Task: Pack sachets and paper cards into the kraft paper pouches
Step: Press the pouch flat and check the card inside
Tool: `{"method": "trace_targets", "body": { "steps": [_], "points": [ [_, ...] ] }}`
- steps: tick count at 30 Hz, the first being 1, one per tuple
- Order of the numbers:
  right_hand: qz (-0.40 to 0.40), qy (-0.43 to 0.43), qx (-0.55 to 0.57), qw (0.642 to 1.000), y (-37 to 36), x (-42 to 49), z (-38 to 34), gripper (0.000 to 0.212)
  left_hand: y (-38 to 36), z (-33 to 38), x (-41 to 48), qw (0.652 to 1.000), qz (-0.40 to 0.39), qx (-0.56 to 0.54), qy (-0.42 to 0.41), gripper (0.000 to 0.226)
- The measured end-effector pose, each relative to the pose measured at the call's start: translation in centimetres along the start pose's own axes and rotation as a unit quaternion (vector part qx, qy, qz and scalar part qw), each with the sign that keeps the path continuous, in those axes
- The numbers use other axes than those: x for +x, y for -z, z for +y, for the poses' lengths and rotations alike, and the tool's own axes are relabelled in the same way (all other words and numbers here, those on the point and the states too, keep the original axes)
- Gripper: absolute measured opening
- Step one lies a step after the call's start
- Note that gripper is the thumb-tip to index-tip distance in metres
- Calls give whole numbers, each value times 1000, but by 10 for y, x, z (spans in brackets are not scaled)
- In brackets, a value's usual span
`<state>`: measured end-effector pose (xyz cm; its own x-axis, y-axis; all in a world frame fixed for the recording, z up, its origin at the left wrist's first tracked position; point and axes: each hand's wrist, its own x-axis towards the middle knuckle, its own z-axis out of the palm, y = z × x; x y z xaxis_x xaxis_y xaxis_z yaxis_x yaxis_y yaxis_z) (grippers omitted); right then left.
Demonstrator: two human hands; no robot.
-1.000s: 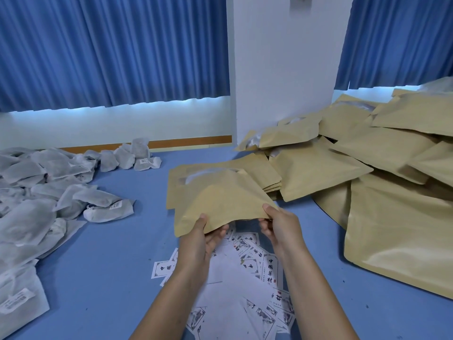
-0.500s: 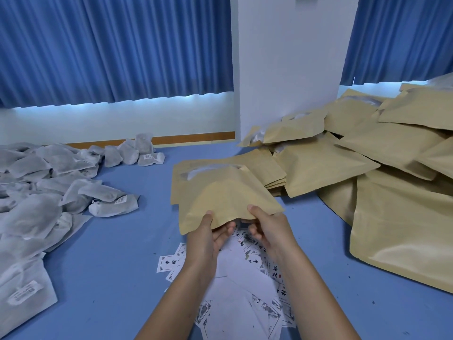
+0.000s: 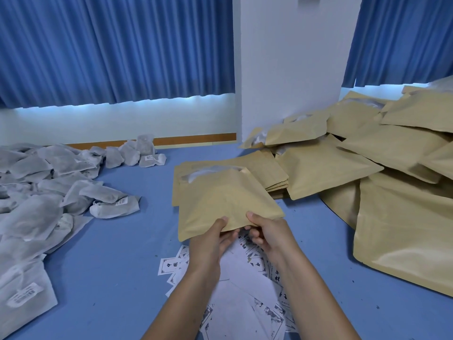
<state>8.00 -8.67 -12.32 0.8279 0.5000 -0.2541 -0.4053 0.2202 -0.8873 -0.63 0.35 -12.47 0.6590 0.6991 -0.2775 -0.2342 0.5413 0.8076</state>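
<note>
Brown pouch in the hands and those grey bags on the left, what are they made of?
The brown pouch looks like kraft paper: matt tan, with crisp creases. Any inner lining can't be seen. The grey bags look like thin non-woven fabric or filter paper: soft, crumpled and slightly see-through.

Both hands, left (image 3: 212,239) and right (image 3: 268,235), pinch a kraft pouch (image 3: 225,202) above paper cards (image 3: 247,278); sachets (image 3: 49,192) at nine o'clock.
</note>
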Motion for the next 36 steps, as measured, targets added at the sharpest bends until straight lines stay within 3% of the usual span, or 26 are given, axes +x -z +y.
{"method": "trace_targets", "body": {
  "steps": [7, 12, 17, 25, 30, 36],
  "points": [
    [-31, -12, -18, 999, 0, -1, 3, 11, 2, 4, 2, 1000, -6, 6, 10, 14],
    [10, -19, 3, 1000, -3, 1, 8, 12, 1, -1, 2, 1000, 6, 28, -3, 5],
    [-40, -17, 12, 999, -12, -4, 14, 11, 2, -2, 2, 998, -1, 58, 2, 8],
    [-15, 6, 49, 999, -7, -4, 7, 11, 0, -1, -1, 998, 33, 32, -30, 10],
    [-23, -1, -8, 1000, -13, -5, 13, 12, 0, -5, -1, 997, 30, 66, -35, 15],
    [12, 3, 43, 999, -7, -4, 5, 13, 2, -2, 2, 994, 33, 96, -32, 9]
  ]
}}
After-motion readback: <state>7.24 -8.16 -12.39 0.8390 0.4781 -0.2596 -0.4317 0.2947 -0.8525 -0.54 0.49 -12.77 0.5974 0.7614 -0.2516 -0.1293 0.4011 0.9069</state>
